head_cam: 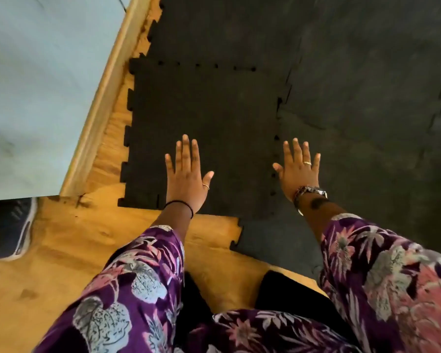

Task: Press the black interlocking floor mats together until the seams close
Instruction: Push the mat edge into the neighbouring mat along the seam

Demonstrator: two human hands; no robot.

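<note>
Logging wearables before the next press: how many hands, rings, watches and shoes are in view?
Hands: 2, the left hand and the right hand
Rings: 2, the left ring and the right ring
Watches: 1, the watch on the right wrist
Shoes: 1, the shoe
Total: 6

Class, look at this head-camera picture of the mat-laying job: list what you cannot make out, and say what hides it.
1. Head view: whether the left hand and right hand touch the black mat; from above, contact is unclear.
2. The seam under the right hand: the hand covers it.
3. The shoe: cut off by the left edge.
4. The grey mats: their far side is cut off by the top and right edges.
</note>
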